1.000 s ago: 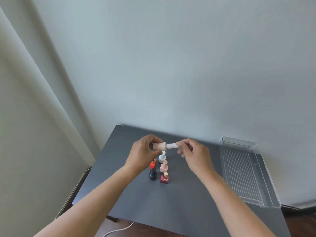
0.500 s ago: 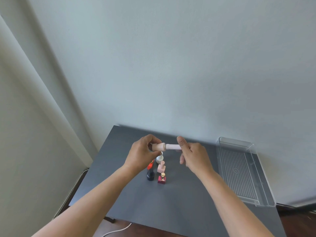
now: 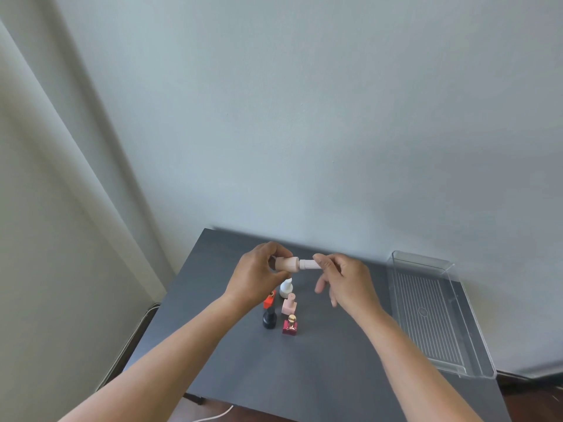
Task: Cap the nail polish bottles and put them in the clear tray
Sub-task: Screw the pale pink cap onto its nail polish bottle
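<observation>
While the left hand (image 3: 256, 275) grips a beige bottle (image 3: 286, 264) sideways above the table (image 3: 304, 376), the right hand (image 3: 347, 281) pinches its pale cap (image 3: 308, 264). Other bottles (image 3: 289, 304) stand beneath, well apart from the clear tray (image 3: 426, 330).

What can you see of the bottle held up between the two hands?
The peach bottle is small and opaque, with a rounded body that narrows to the neck; the material cannot be told. A white ribbed cap sits on the neck, though how tight it is cannot be seen. The bottle lies horizontal in the air above the dark table, cap pointing right. The left hand grips the body and the right hand pinches the cap's end.
</observation>
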The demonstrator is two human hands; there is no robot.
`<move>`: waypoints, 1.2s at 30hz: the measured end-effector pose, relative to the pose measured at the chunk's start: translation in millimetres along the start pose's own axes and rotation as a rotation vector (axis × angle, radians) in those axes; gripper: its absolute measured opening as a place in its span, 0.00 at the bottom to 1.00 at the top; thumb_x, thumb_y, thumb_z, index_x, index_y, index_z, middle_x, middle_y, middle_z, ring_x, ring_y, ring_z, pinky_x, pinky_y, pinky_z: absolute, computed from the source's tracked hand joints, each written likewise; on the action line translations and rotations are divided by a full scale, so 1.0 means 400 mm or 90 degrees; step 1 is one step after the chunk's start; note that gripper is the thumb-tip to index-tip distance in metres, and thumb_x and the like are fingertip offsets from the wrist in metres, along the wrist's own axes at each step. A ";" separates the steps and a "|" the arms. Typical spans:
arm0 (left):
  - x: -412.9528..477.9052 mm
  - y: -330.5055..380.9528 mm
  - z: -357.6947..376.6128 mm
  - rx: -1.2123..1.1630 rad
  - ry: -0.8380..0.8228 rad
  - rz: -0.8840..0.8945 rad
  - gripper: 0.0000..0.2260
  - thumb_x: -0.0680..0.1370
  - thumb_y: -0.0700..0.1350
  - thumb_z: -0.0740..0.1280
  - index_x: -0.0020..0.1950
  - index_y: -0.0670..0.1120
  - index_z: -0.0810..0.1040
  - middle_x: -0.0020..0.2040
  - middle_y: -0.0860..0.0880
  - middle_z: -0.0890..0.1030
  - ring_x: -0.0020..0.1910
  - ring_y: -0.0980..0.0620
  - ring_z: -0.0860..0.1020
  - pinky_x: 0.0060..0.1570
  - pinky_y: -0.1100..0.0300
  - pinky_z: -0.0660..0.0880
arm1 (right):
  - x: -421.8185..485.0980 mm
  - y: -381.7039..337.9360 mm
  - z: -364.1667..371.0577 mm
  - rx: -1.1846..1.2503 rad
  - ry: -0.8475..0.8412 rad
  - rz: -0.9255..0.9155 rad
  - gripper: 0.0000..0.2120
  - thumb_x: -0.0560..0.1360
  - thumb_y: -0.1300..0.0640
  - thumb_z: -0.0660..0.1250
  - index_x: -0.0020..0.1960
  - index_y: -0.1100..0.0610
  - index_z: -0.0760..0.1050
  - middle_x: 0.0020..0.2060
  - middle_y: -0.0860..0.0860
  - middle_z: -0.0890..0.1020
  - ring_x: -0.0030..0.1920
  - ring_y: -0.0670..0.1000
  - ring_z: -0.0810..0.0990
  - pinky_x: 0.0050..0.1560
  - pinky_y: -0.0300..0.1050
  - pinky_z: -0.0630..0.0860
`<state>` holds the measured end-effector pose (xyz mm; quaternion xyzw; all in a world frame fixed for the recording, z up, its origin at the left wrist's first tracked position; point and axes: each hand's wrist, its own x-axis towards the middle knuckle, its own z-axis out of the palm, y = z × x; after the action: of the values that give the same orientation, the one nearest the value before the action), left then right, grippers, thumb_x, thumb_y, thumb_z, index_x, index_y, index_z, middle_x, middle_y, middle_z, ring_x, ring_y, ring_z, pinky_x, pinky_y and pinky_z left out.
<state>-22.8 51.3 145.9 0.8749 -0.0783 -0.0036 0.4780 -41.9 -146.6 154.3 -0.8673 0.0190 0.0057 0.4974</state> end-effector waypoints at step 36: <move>-0.015 -0.002 0.013 0.028 -0.008 0.013 0.10 0.71 0.43 0.73 0.45 0.58 0.78 0.45 0.60 0.80 0.46 0.63 0.76 0.46 0.60 0.77 | -0.028 0.019 -0.004 -0.077 -0.046 0.009 0.26 0.70 0.27 0.56 0.62 0.38 0.71 0.39 0.43 0.84 0.32 0.44 0.79 0.41 0.42 0.76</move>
<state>-29.2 48.2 141.9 0.8843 -0.0902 -0.0028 0.4580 -53.5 -151.4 149.1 -0.8949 0.0069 0.0420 0.4442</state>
